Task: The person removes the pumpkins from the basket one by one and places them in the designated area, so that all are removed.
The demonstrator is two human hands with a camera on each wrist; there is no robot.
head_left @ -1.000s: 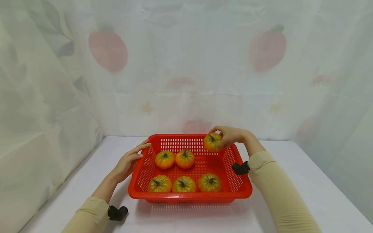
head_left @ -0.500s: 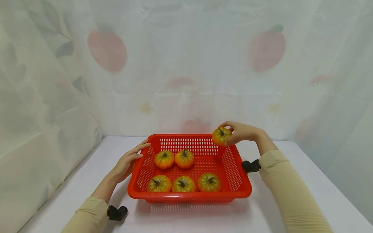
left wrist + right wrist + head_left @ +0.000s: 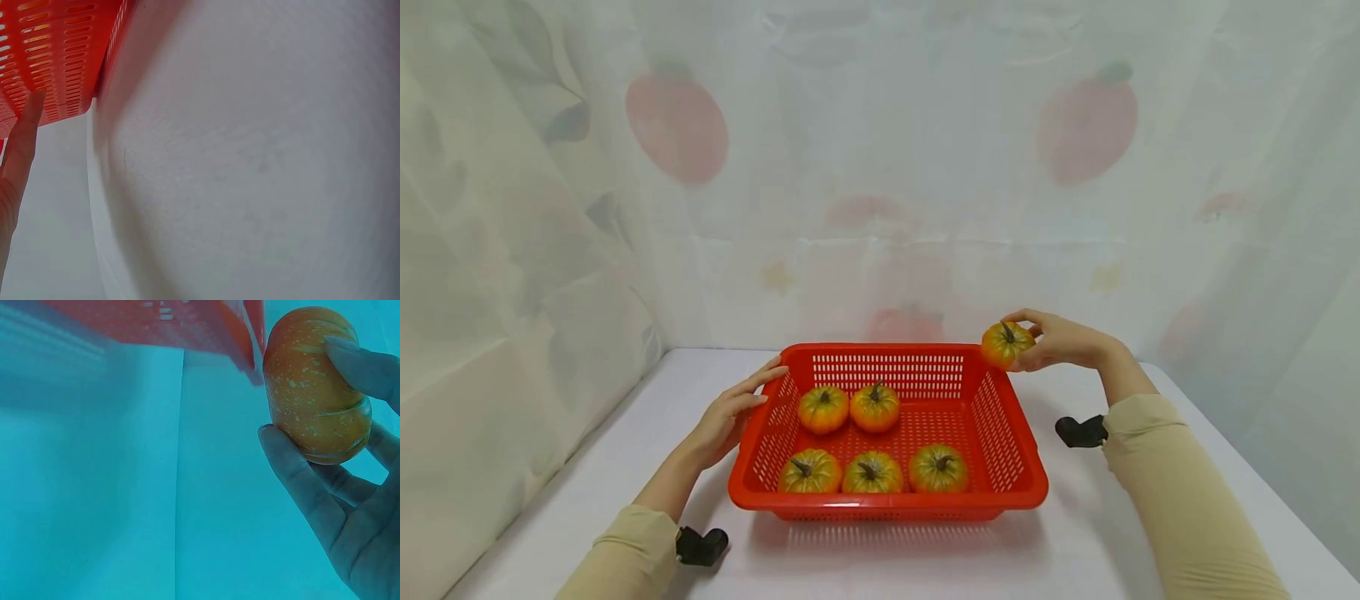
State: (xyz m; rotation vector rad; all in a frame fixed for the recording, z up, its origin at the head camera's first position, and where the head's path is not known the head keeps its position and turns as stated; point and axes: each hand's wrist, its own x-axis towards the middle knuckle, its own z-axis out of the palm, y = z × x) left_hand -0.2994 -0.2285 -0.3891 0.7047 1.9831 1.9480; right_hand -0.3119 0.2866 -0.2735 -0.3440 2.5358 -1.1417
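Note:
My right hand [image 3: 1060,340] pinches a small orange-and-green pumpkin [image 3: 1006,345] between thumb and fingers, over the far right corner of the red plastic basket [image 3: 887,502]. In the right wrist view the thumb lies on one side of the pumpkin [image 3: 315,387] and the fingers on the other, with the basket's wall close by. My left hand [image 3: 726,421] rests at the basket's left side, fingers extended along the rim. A fingertip touches the slotted outer wall [image 3: 59,59] in the left wrist view. Several like pumpkins [image 3: 875,408] sit inside, two farther back and three along the near side.
The basket stands on a white-covered table [image 3: 1120,517]. A pale curtain with faded fruit prints [image 3: 880,167] hangs right behind it, and another sheet [image 3: 512,333] borders the left side. A black wrist camera [image 3: 1081,432] sits at each sleeve.
My right hand has carried the pumpkin rightward and slightly up, from above the basket's inside to over its far right corner. The left hand has stayed at the rim.

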